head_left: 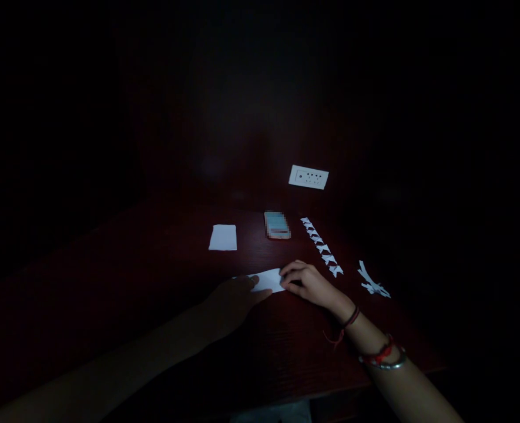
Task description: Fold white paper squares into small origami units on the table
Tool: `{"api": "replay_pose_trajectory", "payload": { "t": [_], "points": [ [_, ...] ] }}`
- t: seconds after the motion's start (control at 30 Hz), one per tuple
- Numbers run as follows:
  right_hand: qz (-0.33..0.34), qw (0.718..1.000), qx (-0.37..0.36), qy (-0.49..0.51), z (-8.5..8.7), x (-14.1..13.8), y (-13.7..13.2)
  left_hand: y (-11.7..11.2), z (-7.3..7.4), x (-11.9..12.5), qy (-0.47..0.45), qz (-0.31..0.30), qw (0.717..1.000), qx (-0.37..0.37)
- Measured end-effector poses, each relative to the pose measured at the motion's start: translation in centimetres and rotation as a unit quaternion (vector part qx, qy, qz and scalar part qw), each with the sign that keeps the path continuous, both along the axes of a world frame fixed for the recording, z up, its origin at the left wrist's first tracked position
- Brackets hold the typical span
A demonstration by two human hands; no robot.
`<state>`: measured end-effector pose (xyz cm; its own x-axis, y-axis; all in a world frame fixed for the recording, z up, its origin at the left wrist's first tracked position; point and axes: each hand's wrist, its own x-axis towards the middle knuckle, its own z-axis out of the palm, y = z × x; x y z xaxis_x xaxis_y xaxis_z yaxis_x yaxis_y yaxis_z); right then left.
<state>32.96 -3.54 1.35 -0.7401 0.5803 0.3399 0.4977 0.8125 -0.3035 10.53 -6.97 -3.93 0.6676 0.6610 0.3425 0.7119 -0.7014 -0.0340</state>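
Observation:
A folded strip of white paper (268, 280) lies on the dark red table (163, 276). My left hand (233, 302) lies flat on the strip's left end, fingers stretched out and pressing it down. My right hand (308, 282) has its fingers curled, the tips pinching the strip's right end. Red threads and a metal bangle (385, 359) circle my right wrist. The room is very dark, so details of the paper's folds are hard to make out.
A square white paper (223, 237) lies at the left. A small blurred card or box (277, 225) sits behind the strip. A cut patterned paper strip (321, 247) and paper scraps (373, 282) lie right. A wall socket (308, 177) is behind.

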Motion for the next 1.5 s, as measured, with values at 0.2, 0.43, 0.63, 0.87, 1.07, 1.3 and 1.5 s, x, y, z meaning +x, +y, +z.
{"api": "replay_pose_trajectory", "payload": {
  "t": [0.2, 0.43, 0.63, 0.87, 1.07, 1.3, 1.5],
  "points": [
    [0.037, 0.992, 0.058, -0.107, 0.6, 0.4, -0.7, -0.5, 1.5, 0.8, 0.006, -0.011, 1.0, -0.011],
    [0.047, 0.981, 0.11, -0.15, 0.8, 0.3, -1.0, -0.1, 2.9, 1.1, 0.046, -0.005, 0.998, -0.037],
    [0.038, 0.971, 0.182, -0.152, 0.1, -0.9, -0.8, 0.8, 3.7, 1.9, 0.092, 0.013, 0.996, -0.001],
    [0.001, 0.984, 0.166, -0.057, 0.0, -1.6, -0.9, 0.2, 5.1, 2.1, 0.055, 0.043, 0.998, 0.005],
    [-0.035, 0.992, 0.121, 0.03, 0.3, -2.1, -1.2, -0.3, 5.9, 2.6, 0.011, 0.076, 0.996, 0.037],
    [-0.049, 0.992, 0.094, 0.064, 0.4, -2.5, -1.4, -0.3, 6.0, 2.8, -0.051, 0.066, 0.995, 0.047],
    [-0.05, 0.993, 0.097, 0.043, 0.6, -2.0, -1.3, -0.2, 5.9, 2.5, -0.08, 0.044, 0.995, 0.044]
  ]
}}
